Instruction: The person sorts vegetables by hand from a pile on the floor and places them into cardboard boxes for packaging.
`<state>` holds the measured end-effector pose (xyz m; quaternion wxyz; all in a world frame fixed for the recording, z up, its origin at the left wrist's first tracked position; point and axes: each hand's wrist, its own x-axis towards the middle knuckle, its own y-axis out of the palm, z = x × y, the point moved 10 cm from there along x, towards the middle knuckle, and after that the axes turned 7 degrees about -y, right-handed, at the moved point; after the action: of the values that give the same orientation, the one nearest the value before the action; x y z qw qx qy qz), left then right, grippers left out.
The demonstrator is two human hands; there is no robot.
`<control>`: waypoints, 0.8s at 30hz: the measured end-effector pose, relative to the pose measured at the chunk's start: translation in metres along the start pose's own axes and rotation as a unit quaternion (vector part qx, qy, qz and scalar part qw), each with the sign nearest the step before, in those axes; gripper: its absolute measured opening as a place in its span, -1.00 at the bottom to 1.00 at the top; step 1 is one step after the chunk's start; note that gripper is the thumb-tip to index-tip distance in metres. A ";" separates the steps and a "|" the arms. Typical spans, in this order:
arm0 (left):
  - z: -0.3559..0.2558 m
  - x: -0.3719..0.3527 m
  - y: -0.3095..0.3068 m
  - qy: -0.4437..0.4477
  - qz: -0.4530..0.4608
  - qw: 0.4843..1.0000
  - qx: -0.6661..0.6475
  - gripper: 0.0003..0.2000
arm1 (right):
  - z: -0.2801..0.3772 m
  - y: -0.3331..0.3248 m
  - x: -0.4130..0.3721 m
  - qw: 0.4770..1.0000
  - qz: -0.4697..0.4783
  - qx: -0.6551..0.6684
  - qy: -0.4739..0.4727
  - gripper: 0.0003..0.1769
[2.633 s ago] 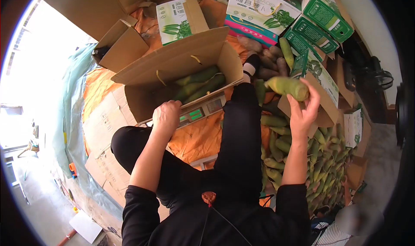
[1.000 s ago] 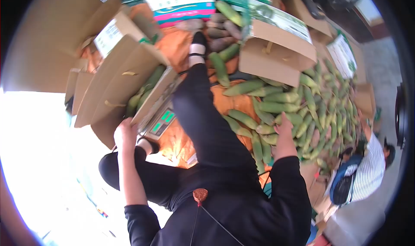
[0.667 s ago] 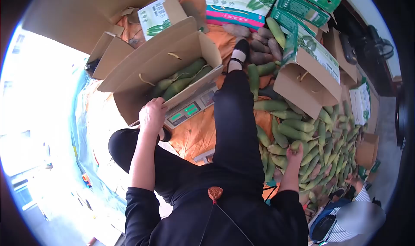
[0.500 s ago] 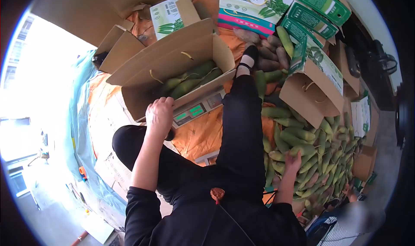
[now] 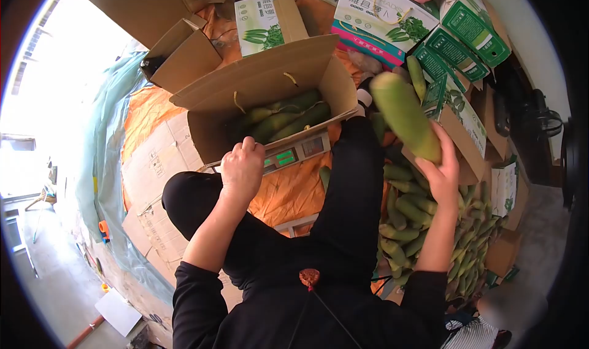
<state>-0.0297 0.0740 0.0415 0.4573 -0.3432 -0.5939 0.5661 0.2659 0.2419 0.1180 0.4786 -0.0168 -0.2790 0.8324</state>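
Note:
My right hand [image 5: 444,168] grips a large green radish [image 5: 405,117] by its lower end and holds it up, tilted, right of the open cardboard box [image 5: 211,128]. Inside that box lie several green radishes [image 5: 279,119], partly in shadow. My left hand [image 5: 242,170] is closed at the box's near edge, its fingers curled over the rim. Under the box, a scale [image 5: 300,151] shows green lit digits on its front panel. A big heap of green radishes [image 5: 412,205] spreads along my right side.
A tipped open carton [image 5: 469,159] rests on the heap. Printed gift boxes [image 5: 383,15] and green cartons [image 5: 469,27] stand at the back right. A smaller box [image 5: 261,27] lies behind the open one. Orange sheeting [image 5: 273,195] covers the floor. Another person's striped clothing [image 5: 475,333] shows lower right.
My right hand has risen from the heap with a green radish and moved up toward the box. My left hand stays at the box's near edge.

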 end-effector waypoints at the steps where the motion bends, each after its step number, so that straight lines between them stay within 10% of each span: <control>1: 0.000 0.000 0.001 -0.002 0.005 1.000 0.005 -0.95 | 0.024 0.021 0.019 0.998 0.036 -0.032 -0.042 -0.31; 5: 0.001 0.000 0.003 -0.001 0.015 1.000 0.001 -0.95 | 0.067 0.111 0.073 0.964 0.183 -0.064 -0.181 -0.34; 14: 0.008 0.005 0.005 -0.033 0.053 0.998 -0.030 -0.96 | 0.018 0.298 0.092 0.899 0.398 -0.103 -0.150 -0.33; 24: 0.008 0.009 0.005 -0.056 0.085 0.994 -0.027 -0.96 | 0.010 0.146 0.075 0.976 0.088 0.190 -0.062 -0.66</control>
<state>-0.0406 0.0801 0.0380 0.3637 -0.3723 -0.6024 0.6052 0.1075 0.2418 0.0739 0.3793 0.1016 -0.1429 0.9085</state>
